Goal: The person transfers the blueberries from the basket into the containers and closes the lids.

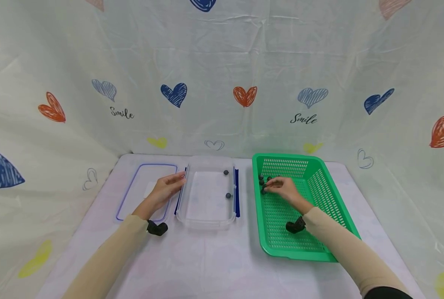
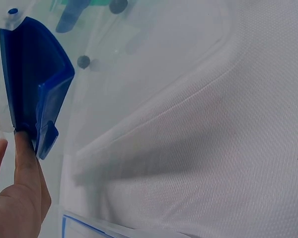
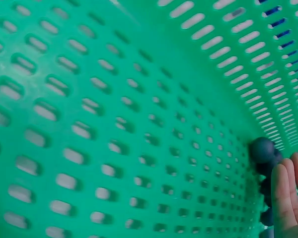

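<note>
My left hand (image 1: 167, 190) reaches to the left rim of a clear plastic container (image 1: 207, 222), its fingers extended. The left wrist view shows a fingertip against the container's blue latch flap (image 2: 54, 84). Two small dark balls, a far one (image 1: 226, 172) and a nearer one (image 1: 228, 195), lie along the container's right side. Inside the green basket (image 1: 261, 232), my right hand (image 1: 284, 189) has its fingertips right at several similar dark balls gathered along the left wall. One such ball (image 3: 262, 150) sits just beyond the fairly straight fingers in the right wrist view.
A clear lid with a blue seal (image 1: 130, 189) lies flat left of the container, partly behind the left hand. Another blue latch flap (image 1: 237, 193) sticks out on the container's right side, facing the basket. A heart-printed sheet (image 1: 214, 62) hangs behind the table.
</note>
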### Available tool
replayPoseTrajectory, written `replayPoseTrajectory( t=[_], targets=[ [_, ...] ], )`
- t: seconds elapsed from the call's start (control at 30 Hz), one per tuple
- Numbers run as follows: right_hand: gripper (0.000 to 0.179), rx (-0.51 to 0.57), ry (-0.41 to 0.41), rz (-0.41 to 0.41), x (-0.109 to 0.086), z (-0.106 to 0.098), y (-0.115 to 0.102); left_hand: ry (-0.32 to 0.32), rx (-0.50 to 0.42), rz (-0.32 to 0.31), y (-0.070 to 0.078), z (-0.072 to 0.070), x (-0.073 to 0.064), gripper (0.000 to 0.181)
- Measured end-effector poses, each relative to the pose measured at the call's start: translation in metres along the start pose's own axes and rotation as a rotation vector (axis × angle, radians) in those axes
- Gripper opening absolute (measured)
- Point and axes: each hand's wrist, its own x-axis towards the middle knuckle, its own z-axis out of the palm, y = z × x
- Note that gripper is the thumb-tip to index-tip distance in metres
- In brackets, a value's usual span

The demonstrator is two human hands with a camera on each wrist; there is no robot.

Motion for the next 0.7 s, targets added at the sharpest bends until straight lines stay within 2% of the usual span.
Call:
replayPoseTrajectory(
  t=[0.7],
  targets=[
    [0.026,-0.073,0.035,0.024,-0.0006,0.0098,0.0083,0.002,-0.006,-0.003,0.0006,0.0009,-0.0006,0.058]
  ],
)
